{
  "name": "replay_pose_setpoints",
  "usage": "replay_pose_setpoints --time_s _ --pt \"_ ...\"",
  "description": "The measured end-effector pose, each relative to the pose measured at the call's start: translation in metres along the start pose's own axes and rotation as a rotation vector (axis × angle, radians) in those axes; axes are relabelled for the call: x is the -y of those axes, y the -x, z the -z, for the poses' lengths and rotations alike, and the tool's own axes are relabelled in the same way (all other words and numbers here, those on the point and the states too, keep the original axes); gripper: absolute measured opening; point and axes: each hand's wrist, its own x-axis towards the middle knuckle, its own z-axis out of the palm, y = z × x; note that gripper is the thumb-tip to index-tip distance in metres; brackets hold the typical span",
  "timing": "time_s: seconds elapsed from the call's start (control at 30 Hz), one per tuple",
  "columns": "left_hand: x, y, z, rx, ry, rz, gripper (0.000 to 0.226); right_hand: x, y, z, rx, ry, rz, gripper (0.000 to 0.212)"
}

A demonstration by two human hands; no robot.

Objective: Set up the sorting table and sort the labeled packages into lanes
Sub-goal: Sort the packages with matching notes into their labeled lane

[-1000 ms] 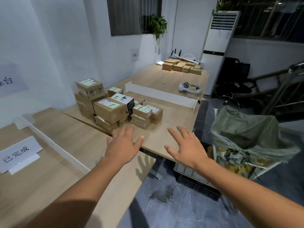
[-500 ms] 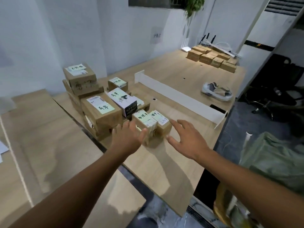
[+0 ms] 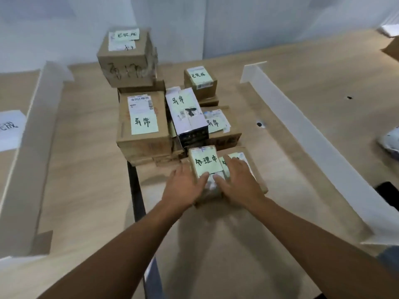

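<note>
A pile of brown cardboard packages with pale green handwritten notes stands on the wooden table (image 3: 216, 244). Nearest me lie two small labeled boxes side by side. My left hand (image 3: 184, 186) grips the left side of the small front box (image 3: 205, 162), thumb on its top. My right hand (image 3: 239, 182) lies over the second small box (image 3: 250, 167) beside it, fingers curled on its top and hiding most of its label. Behind them sit a larger labeled box (image 3: 142, 124), a white and black carton (image 3: 187, 113) and a tall stacked box (image 3: 127, 57).
A long white divider strip (image 3: 302, 126) runs diagonally across the table to the right. Another white divider (image 3: 32, 147) stands on the left table, next to a white paper sign (image 3: 8, 130). A dark gap (image 3: 136, 190) separates the two tables. A small labeled box (image 3: 200, 80) sits at the pile's back.
I have moved closer and now look down on the pile. Both hands went forward from the air above the table edge and closed on the two small front boxes.
</note>
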Motion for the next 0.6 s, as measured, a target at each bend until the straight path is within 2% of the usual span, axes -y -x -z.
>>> replay_pose_setpoints --time_s 0.17,0.33,0.47,0.6 --pt "-0.007 -0.017 -0.032 -0.023 0.133 0.101 0.055 -0.019 -0.027 -0.019 0.041 0.045 0.077 0.075" --pt "-0.007 -0.018 -0.038 -0.064 0.112 0.102 0.053 -0.020 -0.023 -0.027 0.016 0.018 0.107 0.071" --pt "-0.009 0.005 -0.016 -0.125 0.221 0.066 0.050 0.004 -0.004 -0.012 -0.065 -0.065 0.179 0.074" --pt "0.004 0.051 0.040 -0.218 0.361 -0.024 0.044 0.061 0.022 0.009 -0.109 -0.152 0.393 0.077"
